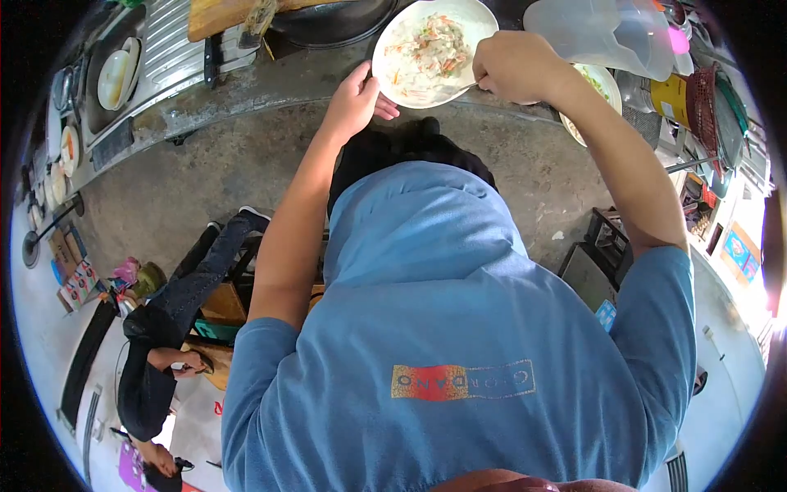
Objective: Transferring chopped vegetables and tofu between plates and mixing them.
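Observation:
A white bowl point(393, 67) holds a pale, wet mixture point(430, 52) with orange shreds and bits of green. My left hand point(356, 101) steadies the bowl at its near left side, thumb by the rim and fingers partly beneath it. In my right hand point(513, 64) is the handle of a metal utensil point(458, 92), probably a spoon. Its working end dips into the near right part of the mixture, so its shape is hidden. Under my right forearm, a second pale bowl point(612, 92) with chopped green pieces is partly covered.
Behind the bowl sits a dark wok point(335, 24). Left are a wooden board point(215, 18), a black-handled knife point(211, 61) and a sink point(98, 120) with dishes. A translucent plastic container point(572, 31) stands right. Another person point(147, 344) is behind me, left.

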`<state>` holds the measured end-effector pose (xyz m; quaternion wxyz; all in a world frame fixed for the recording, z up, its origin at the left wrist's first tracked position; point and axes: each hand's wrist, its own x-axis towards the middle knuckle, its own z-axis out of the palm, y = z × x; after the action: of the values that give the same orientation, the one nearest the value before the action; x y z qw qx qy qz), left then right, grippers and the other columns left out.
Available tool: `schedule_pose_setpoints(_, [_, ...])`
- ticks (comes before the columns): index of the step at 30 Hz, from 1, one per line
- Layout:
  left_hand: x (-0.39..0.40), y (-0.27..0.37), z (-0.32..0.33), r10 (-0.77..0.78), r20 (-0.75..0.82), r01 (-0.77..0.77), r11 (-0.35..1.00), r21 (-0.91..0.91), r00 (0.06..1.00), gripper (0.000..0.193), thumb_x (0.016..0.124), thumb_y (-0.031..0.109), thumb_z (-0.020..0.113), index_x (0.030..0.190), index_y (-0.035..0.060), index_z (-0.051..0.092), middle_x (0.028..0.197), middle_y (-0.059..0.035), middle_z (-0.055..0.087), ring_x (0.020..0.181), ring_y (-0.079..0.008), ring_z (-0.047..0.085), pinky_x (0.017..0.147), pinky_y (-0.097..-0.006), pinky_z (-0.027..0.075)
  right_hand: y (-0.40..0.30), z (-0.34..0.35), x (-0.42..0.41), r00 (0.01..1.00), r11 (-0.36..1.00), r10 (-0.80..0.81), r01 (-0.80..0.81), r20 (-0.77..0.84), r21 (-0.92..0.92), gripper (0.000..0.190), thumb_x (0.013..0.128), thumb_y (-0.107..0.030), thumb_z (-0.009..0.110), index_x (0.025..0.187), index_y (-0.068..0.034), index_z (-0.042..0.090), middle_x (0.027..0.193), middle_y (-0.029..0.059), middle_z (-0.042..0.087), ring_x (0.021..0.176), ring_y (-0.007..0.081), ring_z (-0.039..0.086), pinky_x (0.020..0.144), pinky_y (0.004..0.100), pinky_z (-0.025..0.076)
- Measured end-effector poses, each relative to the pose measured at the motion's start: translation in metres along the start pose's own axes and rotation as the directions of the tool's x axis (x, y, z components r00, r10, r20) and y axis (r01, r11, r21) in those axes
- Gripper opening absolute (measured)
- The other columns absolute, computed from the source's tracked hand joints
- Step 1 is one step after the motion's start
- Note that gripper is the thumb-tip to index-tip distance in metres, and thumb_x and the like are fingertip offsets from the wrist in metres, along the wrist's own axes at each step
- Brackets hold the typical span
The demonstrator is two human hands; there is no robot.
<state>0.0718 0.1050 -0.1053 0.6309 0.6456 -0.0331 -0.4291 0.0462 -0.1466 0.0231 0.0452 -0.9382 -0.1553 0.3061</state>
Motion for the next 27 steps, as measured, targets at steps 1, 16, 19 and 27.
schedule_pose_setpoints(1, [0.001, -0.001, -0.001, 0.002, -0.001, -0.002, 1.0, 0.0, 1.0, 0.035, 0.099, 0.012, 0.032, 0.129, -0.0055, 0.039, 0.083, -0.0185, 0.065, 0.067, -0.0234, 0.069, 0.059, -0.0304, 0.057, -0.001, 0.001, 0.0, 1.0, 1.0, -0.001, 0.001, -0.001, -0.002, 0.015, 0.077, -0.018, 0.066, 0.087, -0.009, 0.073, 0.085, 0.0106, 0.07, 0.08, 0.0296, 0.066, 0.073, 0.042, 0.052])
schedule_pose_setpoints(16, [0.003, 0.006, -0.003, -0.117, 0.037, 0.116, 0.993, 0.033, 0.992, 0.04, 0.1, 0.014, 0.032, 0.133, -0.007, 0.033, 0.085, -0.0192, 0.065, 0.071, -0.023, 0.069, 0.063, -0.0302, 0.057, -0.005, 0.124, -0.007, 0.932, 0.636, 0.302, -0.039, -0.202, 0.771, 0.028, 0.093, -0.029, 0.055, 0.107, -0.01, 0.07, 0.095, 0.0176, 0.069, 0.09, 0.0337, 0.066, 0.081, 0.0389, 0.051])
schedule_pose_setpoints(19, [0.004, 0.006, -0.004, -0.121, 0.051, 0.119, 0.992, 0.05, 0.991, 0.041, 0.1, 0.014, 0.032, 0.135, -0.0063, 0.031, 0.085, -0.0193, 0.065, 0.07, -0.023, 0.068, 0.063, -0.03, 0.057, -0.011, 0.124, -0.009, 0.909, 0.644, 0.335, -0.028, -0.249, 0.764, 0.028, 0.094, -0.029, 0.053, 0.106, -0.009, 0.069, 0.093, 0.0181, 0.068, 0.089, 0.0356, 0.065, 0.08, 0.0401, 0.051])
schedule_pose_setpoints(27, [0.004, 0.009, -0.004, -0.143, 0.041, 0.139, 0.986, 0.086, 0.989, 0.039, 0.101, 0.016, 0.032, 0.136, -0.0011, 0.034, 0.09, -0.0194, 0.066, 0.073, -0.0232, 0.069, 0.067, -0.0321, 0.058, -0.015, 0.113, -0.012, 0.829, 0.592, 0.506, -0.132, -0.238, 0.795, 0.027, 0.096, -0.025, 0.052, 0.105, -0.003, 0.065, 0.088, 0.0171, 0.067, 0.082, 0.0276, 0.066, 0.077, 0.0355, 0.049])
